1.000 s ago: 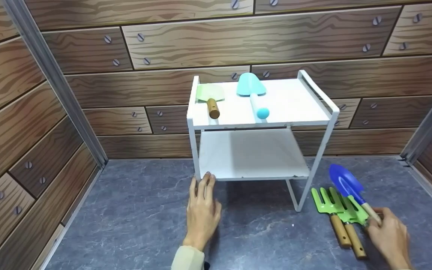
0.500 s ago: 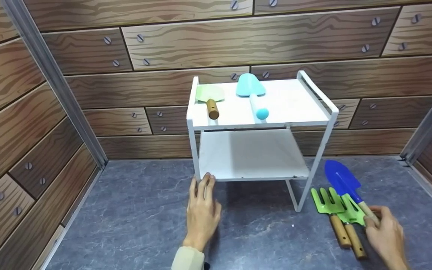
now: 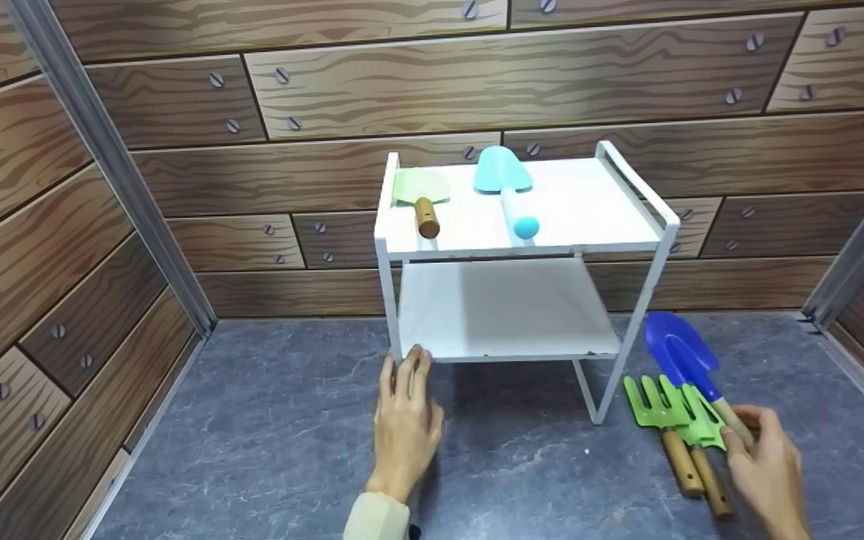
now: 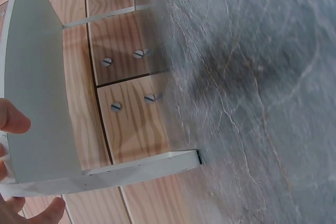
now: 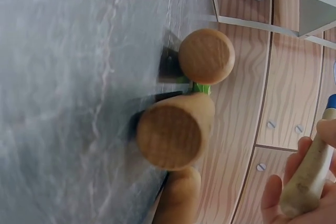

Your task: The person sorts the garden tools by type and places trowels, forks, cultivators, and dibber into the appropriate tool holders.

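My right hand (image 3: 766, 465) grips the pale wooden handle (image 5: 307, 179) of a blue hand trowel (image 3: 678, 349), its blade pointing away to the upper left. Partly under the trowel, two green hand forks (image 3: 657, 405) with brown wooden handles (image 3: 712, 484) lie side by side on the floor. A third wooden handle (image 5: 181, 195) shows low in the right wrist view. My left hand (image 3: 406, 431) touches the front left corner of a white two-tier rack (image 3: 507, 307), fingers extended. From the left wrist, fingertips (image 4: 51, 211) show beside the rack's leg.
On the rack's top shelf lie a pale green scoop (image 3: 423, 186) with a brown handle and a turquoise scoop (image 3: 502, 171). The lower shelf is bare white. Wood-patterned walls (image 3: 507, 82) enclose the grey marbled floor (image 3: 267, 442) on three sides.
My right hand has shifted slightly left and away from me with the blue trowel, whose blade has turned more face-up. My left hand has stayed at the rack's corner.
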`<act>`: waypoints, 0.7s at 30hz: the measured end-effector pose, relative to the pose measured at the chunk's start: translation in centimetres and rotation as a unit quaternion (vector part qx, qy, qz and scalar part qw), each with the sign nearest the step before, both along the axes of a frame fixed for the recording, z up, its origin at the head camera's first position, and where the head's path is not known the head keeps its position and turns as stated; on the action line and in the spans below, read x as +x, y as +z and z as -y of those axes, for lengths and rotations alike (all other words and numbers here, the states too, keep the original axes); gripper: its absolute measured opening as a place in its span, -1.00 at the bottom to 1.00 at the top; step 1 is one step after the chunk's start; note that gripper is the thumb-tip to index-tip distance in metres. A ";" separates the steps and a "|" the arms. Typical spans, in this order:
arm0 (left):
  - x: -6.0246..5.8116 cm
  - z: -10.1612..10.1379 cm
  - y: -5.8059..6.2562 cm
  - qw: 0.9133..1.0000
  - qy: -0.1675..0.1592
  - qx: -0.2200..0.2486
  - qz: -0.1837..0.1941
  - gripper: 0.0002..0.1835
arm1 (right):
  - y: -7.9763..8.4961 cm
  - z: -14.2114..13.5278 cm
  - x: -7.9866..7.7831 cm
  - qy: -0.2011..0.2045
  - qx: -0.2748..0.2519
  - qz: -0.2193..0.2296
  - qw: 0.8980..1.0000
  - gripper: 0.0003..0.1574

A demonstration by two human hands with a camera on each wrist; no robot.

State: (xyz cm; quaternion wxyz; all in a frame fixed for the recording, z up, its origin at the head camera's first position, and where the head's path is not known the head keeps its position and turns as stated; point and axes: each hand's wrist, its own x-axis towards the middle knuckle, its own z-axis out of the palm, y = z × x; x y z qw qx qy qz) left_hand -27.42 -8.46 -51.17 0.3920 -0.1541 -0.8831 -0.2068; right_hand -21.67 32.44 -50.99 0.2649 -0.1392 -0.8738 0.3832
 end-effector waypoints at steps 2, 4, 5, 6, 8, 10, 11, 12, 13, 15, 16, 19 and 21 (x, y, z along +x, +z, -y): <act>0.0 0.0 0.0 1.000 0.001 0.000 -0.002 -0.27 | 0.1 0.0 0.0 0.004 -0.002 0.002 1.000 -0.59; -0.1 0.0 0.0 1.000 0.001 0.001 -0.004 -0.26 | 0.3 0.0 -0.1 0.006 -0.006 0.004 1.000 -0.58; -0.1 -0.1 -0.1 1.000 0.001 0.001 -0.006 -0.26 | 0.4 0.1 -0.1 0.005 -0.009 0.004 1.000 -0.58; -0.1 -0.1 -0.1 1.000 0.001 0.001 -0.007 -0.26 | 0.5 0.2 -0.1 0.006 -0.012 0.002 1.000 -0.58; -0.1 -0.1 -0.1 1.000 0.001 0.002 -0.009 -0.25 | 0.6 0.3 -0.1 0.007 -0.018 0.000 1.000 -0.58; -0.1 -0.1 -0.1 1.000 0.001 0.001 -0.010 -0.25 | 0.7 0.4 -0.2 0.011 -0.023 -0.005 1.000 -0.57; -0.1 -0.1 -0.1 1.000 0.001 0.000 -0.011 -0.25 | 0.8 0.5 -0.2 0.012 -0.025 -0.007 1.000 -0.57; -0.1 -0.1 -0.1 1.000 0.001 0.000 -0.012 -0.25 | 0.8 0.5 -0.2 0.013 -0.027 -0.009 1.000 -0.57; -0.1 -0.1 -0.1 1.000 0.001 0.000 -0.012 -0.25 | 0.9 0.6 -0.2 0.014 -0.029 -0.012 0.999 -0.58; -0.1 -0.1 -0.1 1.000 0.001 0.000 -0.013 -0.25 | 1.0 0.7 -0.2 0.018 -0.032 -0.018 0.999 -0.58; -0.1 -0.1 -0.1 1.000 0.001 0.000 -0.013 -0.25 | 1.1 0.8 -0.2 0.018 -0.034 -0.022 0.999 -0.58; -0.1 0.0 -0.1 1.000 0.001 0.001 -0.011 -0.26 | 1.3 1.0 -0.3 0.022 -0.038 -0.039 0.998 -0.59; -0.1 0.0 -0.1 1.000 0.002 0.000 -0.010 -0.26 | 1.4 1.0 -0.4 0.023 -0.042 -0.054 0.997 -0.59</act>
